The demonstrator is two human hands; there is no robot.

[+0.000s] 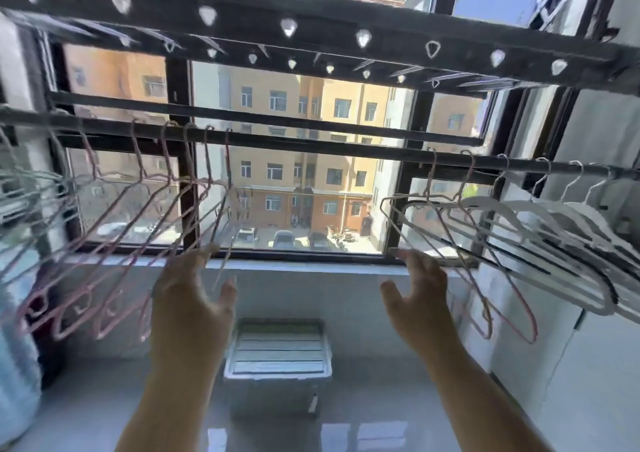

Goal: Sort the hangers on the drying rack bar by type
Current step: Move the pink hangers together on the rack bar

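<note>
Both hands are loose and hold nothing. My right hand (419, 299) is just left of 2 stray pink hangers (457, 244) beside the white hangers (554, 237). The pink group (121, 244) hangs left along the bar (311, 147), by my left hand (194, 296).

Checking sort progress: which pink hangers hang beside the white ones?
The two pink hangers by the right hand; the other pink hangers hang across the gap, leftward.

Many pink hangers (114, 244) are hung on the left part of the bar (311, 145). On the right, two more pink ones (485, 278) are hung beside the white hangers (554, 230). Between the groups the left hand (194, 299) and the right hand (422, 296) are raised with loose fingers.
</note>
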